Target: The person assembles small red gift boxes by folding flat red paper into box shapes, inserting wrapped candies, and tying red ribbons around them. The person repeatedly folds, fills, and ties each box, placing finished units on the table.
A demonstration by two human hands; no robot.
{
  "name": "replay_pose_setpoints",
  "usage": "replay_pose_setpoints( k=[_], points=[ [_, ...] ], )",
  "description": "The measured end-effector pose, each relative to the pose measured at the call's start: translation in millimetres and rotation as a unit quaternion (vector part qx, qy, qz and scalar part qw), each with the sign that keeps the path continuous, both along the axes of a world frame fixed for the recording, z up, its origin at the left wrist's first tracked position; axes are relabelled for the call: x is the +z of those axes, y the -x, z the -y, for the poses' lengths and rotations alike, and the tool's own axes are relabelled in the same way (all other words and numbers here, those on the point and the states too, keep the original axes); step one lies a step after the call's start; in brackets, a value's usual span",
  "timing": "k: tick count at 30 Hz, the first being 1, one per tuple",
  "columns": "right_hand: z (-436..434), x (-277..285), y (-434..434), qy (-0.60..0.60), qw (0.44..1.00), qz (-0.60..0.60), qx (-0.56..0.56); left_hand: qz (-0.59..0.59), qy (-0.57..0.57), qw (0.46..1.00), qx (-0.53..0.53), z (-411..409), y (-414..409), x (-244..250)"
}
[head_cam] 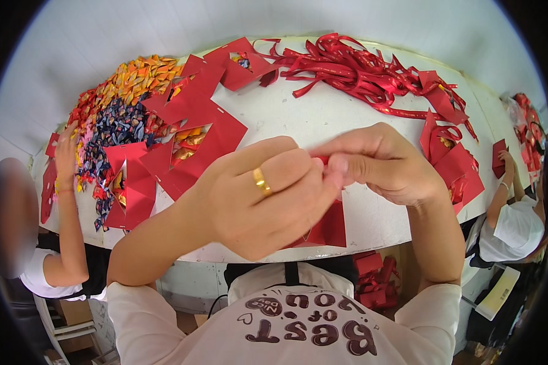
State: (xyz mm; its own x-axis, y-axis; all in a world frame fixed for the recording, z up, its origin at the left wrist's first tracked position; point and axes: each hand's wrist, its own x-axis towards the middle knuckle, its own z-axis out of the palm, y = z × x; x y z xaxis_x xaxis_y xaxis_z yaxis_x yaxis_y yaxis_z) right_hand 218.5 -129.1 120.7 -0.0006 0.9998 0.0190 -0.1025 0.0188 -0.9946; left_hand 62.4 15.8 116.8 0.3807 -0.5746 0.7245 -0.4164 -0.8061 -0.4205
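Observation:
My left hand, with a gold ring on one finger, meets my right hand above the white table. Their fingertips pinch a small piece of red ribbon, mostly hidden between them. Beneath and behind my left hand lies a red card box, partly covered. Red folded card boxes with wrapped candies showing inside lie to the left, one of them just beyond my left forearm. More filled red boxes lie to the right of my right hand.
Wrapped candies, orange and dark blue, are heaped at the left. Red ribbons lie tangled along the far edge of the table. People work at both sides; one hand reaches the candies. Red boxes sit below the table.

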Motion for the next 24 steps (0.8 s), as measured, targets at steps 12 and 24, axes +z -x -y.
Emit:
replay_pose_setpoints(
  k=[12,24],
  points=[
    [46.8,-97.8,26.0,-0.205,0.81,-0.473,-0.28,-0.129,0.915,0.253,-0.287,-25.9,-9.8,-116.3],
    [115.8,-170.4,1.8,0.046,0.821,-0.021,-0.568,-0.118,0.822,0.544,0.12,-94.6,-0.9,-116.9]
  ],
)
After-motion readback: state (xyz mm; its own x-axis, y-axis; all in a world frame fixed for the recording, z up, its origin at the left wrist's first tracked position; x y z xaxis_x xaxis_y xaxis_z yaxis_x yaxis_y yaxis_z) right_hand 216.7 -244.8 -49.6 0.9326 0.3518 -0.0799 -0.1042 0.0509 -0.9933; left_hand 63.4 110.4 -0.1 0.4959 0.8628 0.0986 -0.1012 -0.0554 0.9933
